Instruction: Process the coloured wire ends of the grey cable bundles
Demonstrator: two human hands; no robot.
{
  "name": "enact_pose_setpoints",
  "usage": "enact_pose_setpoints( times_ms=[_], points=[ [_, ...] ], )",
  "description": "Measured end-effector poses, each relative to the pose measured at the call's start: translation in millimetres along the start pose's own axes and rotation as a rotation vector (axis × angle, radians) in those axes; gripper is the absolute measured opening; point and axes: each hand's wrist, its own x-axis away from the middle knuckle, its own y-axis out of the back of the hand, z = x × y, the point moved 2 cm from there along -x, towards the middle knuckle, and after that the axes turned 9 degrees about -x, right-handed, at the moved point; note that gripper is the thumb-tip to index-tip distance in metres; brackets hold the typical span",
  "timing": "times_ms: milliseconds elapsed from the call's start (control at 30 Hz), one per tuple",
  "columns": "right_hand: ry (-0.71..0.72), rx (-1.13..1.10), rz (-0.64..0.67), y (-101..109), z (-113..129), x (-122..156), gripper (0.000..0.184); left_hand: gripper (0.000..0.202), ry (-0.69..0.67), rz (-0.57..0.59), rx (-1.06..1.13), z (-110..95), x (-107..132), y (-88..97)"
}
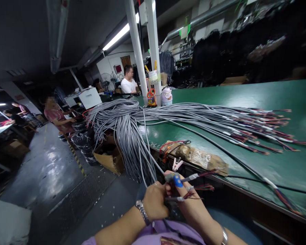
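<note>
Both my hands are together in front of my body, below the bench edge. My right hand (177, 186), with a blue cover on a finger, is closed on grey cables (187, 178) whose white-banded ends point right, with thin dark red wires fanning out. My left hand (155, 201), with a watch on its wrist, is closed beside it; a second grey cable end (172, 199) sticks out from its fingers. Grey cable runs from my hands up to the large bundle (127, 132) draped over the bench edge. Fingers partly hide what lies between the hands.
The green bench (257, 93) carries spread cable ends (255, 127). A taped brown block (196, 157) and a pink clip (177, 164) are at its edge. White posts (153, 44) rise behind. A cardboard box (108, 160) stands below. Co-workers (129, 83) are farther back.
</note>
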Motion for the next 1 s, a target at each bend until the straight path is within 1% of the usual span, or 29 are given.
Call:
enact_pose_setpoints(
  times_ms=[67,133,167,267,300,367,433,500,533,600,667,733,800,867,933,1000],
  points=[
    [-0.004,-0.022,0.016,4.4,-1.4,0.3,0.042,0.018,-0.014,0.003,-0.034,0.3,-1.7,-6.6],
    [0.029,0.018,0.026,11.5,1.1,0.3,0.038,0.007,-0.03,-0.032,-0.069,1.3,-0.4,-5.9],
    [0.046,0.04,0.023,15.6,3.7,0.5,0.037,0.006,-0.033,-0.054,-0.086,2.5,1.5,-3.2],
    [0.069,0.047,0.017,26.8,13.8,2.9,0.04,0.025,-0.031,-0.124,-0.052,11.1,12.5,10.9],
    [0.077,0.038,0.029,29.6,17.2,4.3,0.042,0.031,-0.031,-0.152,0.01,15.7,17.6,16.8],
    [0.098,0.047,0.076,33.3,21.9,7.1,0.046,0.042,0.015,-0.23,0.224,27.8,28.0,30.0],
    [0.116,0.105,0.135,34.9,21.9,8.3,0.046,0.05,0.132,-0.303,0.534,41.0,35.7,42.9],
    [0.132,0.193,0.174,35.2,16.4,6.4,0.039,0.053,0.198,-0.389,0.843,49.3,37.8,54.0],
    [0.145,0.245,0.191,34.7,12.3,4.2,0.036,0.049,0.217,-0.413,0.968,50.5,36.3,57.8],
    [0.17,0.35,0.232,32.0,3.3,-1.6,0.038,0.038,0.234,-0.385,1.101,46.4,29.2,59.7],
    [0.176,0.405,0.293,26.9,-4.1,-7.4,0.04,0.036,0.229,-0.28,1.089,34.8,18.9,54.5],
    [0.147,0.396,0.348,21.5,-7.9,-12.0,0.04,0.039,0.209,-0.189,1.015,19.7,8.0,45.8],
    [0.122,0.372,0.369,18.1,-8.4,-15.2,0.04,0.042,0.185,-0.181,0.98,5.5,-2.2,39.1],
    [0.116,0.373,0.367,17.8,-7.3,-17.7,0.043,0.041,0.117,-0.154,0.943,-6.0,-11.2,36.1],
    [0.131,0.397,0.365,19.5,-6.3,-19.9,0.047,0.039,0.042,-0.111,0.894,-12.6,-17.4,35.9],
    [0.164,0.431,0.383,20.7,-6.6,-21.2,0.046,0.04,0.013,-0.101,0.853,-13.0,-20.1,36.5]
  ],
)
